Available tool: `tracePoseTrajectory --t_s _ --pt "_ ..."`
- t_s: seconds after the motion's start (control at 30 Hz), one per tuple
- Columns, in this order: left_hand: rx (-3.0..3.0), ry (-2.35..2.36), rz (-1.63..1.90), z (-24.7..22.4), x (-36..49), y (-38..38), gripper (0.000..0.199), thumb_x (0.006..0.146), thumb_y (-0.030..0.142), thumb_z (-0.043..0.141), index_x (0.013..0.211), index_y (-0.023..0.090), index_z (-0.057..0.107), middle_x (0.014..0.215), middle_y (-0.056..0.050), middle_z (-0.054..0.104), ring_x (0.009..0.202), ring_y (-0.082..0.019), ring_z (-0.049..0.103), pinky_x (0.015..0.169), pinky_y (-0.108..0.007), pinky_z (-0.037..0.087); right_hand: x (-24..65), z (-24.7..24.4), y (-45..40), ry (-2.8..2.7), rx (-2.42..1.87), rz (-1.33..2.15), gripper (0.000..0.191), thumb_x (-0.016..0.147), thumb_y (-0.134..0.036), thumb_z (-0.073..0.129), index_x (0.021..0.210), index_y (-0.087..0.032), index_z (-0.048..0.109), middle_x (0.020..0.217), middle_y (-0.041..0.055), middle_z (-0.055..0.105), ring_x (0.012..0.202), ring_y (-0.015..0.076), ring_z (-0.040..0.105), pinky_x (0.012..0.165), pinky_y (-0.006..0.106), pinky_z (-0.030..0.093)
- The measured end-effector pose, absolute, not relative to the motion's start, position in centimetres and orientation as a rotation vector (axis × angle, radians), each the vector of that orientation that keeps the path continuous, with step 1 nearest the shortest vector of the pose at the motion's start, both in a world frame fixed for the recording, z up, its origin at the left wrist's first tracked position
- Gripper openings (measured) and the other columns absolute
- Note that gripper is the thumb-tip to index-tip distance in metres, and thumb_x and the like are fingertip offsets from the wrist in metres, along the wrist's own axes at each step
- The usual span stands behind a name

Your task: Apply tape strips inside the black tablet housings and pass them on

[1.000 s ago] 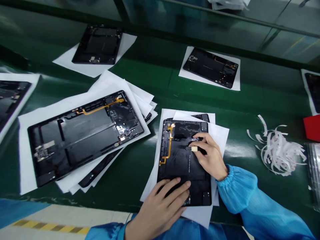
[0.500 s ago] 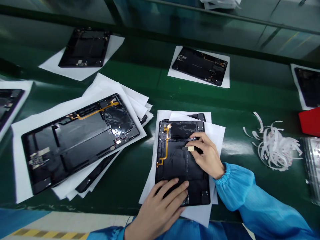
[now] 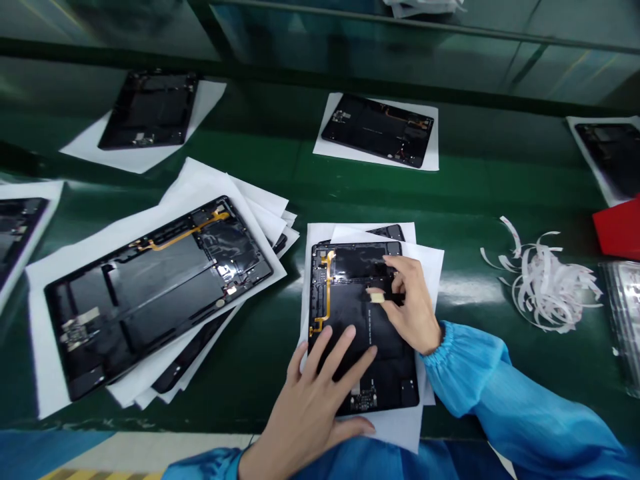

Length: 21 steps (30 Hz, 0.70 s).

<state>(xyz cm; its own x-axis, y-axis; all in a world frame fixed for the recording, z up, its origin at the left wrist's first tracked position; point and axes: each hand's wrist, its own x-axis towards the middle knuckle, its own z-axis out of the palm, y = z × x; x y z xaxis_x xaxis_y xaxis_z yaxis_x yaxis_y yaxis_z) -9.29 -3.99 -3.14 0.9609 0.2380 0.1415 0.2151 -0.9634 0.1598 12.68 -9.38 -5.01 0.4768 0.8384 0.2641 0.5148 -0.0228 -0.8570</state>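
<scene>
In front of me an opened black tablet (image 3: pixel 350 307) lies with its inside up, an orange flex cable (image 3: pixel 329 293) along its left side. My left hand (image 3: pixel 317 390) is over its lower left part, fingers spread, the fingertips seemingly resting on it. Over the upper right half, my right hand (image 3: pixel 413 307) pinches a small black piece with a cream band (image 3: pixel 377 298); its exact kind I cannot make out. White paper sheets (image 3: pixel 425 260) and another tablet (image 3: pixel 393 231), mostly hidden, lie underneath.
To the left, another opened tablet (image 3: pixel 165 287) tops a stack of papers and tablets. More tablets (image 3: pixel 150 107) (image 3: pixel 377 130) lie on paper farther back. At right are curled white strips (image 3: pixel 550 287), a red box (image 3: pixel 620 227) and clear plastic trays (image 3: pixel 623 313).
My left hand has moved up the tablet and spread its fingers, uncovering the small circuit board at the bottom. My right hand still pinches the small piece, with its index finger lifted away. The view has shifted slightly.
</scene>
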Motion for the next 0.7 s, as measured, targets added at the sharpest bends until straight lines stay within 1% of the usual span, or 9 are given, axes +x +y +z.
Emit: tracePoseTrajectory --t_s 0.07,0.1,0.23,0.3,0.4,0.47,0.53,0.6,0.7 --pt "2.986 0.329 0.2 -3.0 -8.4 -3.1 0.085 0.076 0.084 0.045 0.144 0.034 0.046 0.145 -0.012 0.048 0.133 -0.038 0.036 0.114 -0.048 0.007 12.7 -4.8 -9.3 -1.068 -1.655 0.357 0.048 0.088 -0.009 0.056 0.131 -0.027 0.046 0.109 0.0047 0.05 0.063 0.0138 0.047 0.065 0.03 0.052" --pt "2.995 0.323 0.184 -3.0 -7.8 -2.5 0.084 0.077 0.082 0.045 0.146 0.033 0.044 0.148 -0.014 0.045 0.135 -0.039 0.035 0.114 -0.049 0.009 12.7 -4.5 -9.3 -1.041 -1.655 0.345 0.04 0.091 -0.011 0.055 0.128 -0.026 0.049 0.104 0.0036 0.051 0.063 0.0138 0.047 0.065 0.03 0.051" --pt "3.0 0.381 0.16 -3.1 -5.2 0.1 0.073 0.087 0.069 0.048 0.149 0.032 0.039 0.154 -0.017 0.035 0.14 -0.043 0.031 0.111 -0.056 0.019 13.5 -2.4 -10.7 -1.138 -1.751 0.349 0.017 0.099 -0.018 0.049 0.112 -0.023 0.058 0.093 0.0035 0.061 0.083 0.019 0.061 0.075 0.029 0.05" --pt "2.989 0.412 0.144 -3.3 -4.2 1.1 0.066 0.091 0.06 0.05 0.149 0.032 0.037 0.156 -0.017 0.031 0.143 -0.044 0.025 0.11 -0.06 0.022 13.9 -1.6 -12.4 -1.189 -1.883 0.361 0.013 0.102 -0.023 0.047 0.104 -0.022 0.06 0.091 0.0039 0.064 0.083 0.0202 0.064 0.074 0.029 0.05" --pt "2.914 0.443 0.108 -3.4 -3.7 1.8 0.056 0.096 0.048 0.05 0.148 0.032 0.038 0.157 -0.015 0.029 0.146 -0.042 0.02 0.111 -0.063 0.023 13.7 -1.4 -15.6 -1.232 -2.168 0.356 0.022 0.104 -0.036 0.043 0.097 -0.022 0.058 0.085 0.0038 0.064 0.071 0.0217 0.066 0.061 0.03 0.047" --pt "2.776 0.457 0.067 -2.6 -3.7 2.6 0.048 0.099 0.043 0.046 0.145 0.03 0.043 0.157 -0.012 0.03 0.146 -0.038 0.021 0.113 -0.061 0.025 13.1 -1.5 -17.3 -1.24 -2.313 0.378 0.03 0.105 -0.046 0.039 0.099 -0.023 0.057 0.087 0.004 0.065 0.066 0.0226 0.066 0.055 0.031 0.044" --pt "2.57 0.503 0.084 -0.7 -3.4 4.3 0.042 0.1 0.041 0.042 0.139 0.024 0.046 0.153 -0.011 0.037 0.144 -0.033 0.029 0.114 -0.056 0.029 12.3 -1.6 -18.4 -1.193 -2.39 0.4 0.036 0.103 -0.055 0.037 0.102 -0.023 0.054 0.088 0.0034 0.066 0.061 0.0219 0.065 0.05 0.031 0.043" --pt "2.352 0.586 0.176 1.9 -1.9 7.1 0.042 0.099 0.042 0.044 0.134 0.019 0.048 0.142 -0.011 0.049 0.134 -0.029 0.043 0.112 -0.049 0.035 11.6 -1.7 -18.9 -1.104 -2.445 0.391 0.039 0.101 -0.061 0.037 0.102 -0.023 0.05 0.083 0.0015 0.066 0.052 0.0202 0.062 0.046 0.03 0.041" --pt "2.105 0.747 0.209 5.0 2.4 13.0 0.038 0.098 0.041 0.046 0.127 0.019 0.055 0.128 -0.006 0.06 0.121 -0.026 0.055 0.105 -0.043 0.042 11.2 -1.8 -19.2 -1.069 -2.481 0.408 0.041 0.099 -0.063 0.039 0.085 -0.025 0.045 0.066 -0.003 0.056 0.043 0.0188 0.054 0.043 0.03 0.035"
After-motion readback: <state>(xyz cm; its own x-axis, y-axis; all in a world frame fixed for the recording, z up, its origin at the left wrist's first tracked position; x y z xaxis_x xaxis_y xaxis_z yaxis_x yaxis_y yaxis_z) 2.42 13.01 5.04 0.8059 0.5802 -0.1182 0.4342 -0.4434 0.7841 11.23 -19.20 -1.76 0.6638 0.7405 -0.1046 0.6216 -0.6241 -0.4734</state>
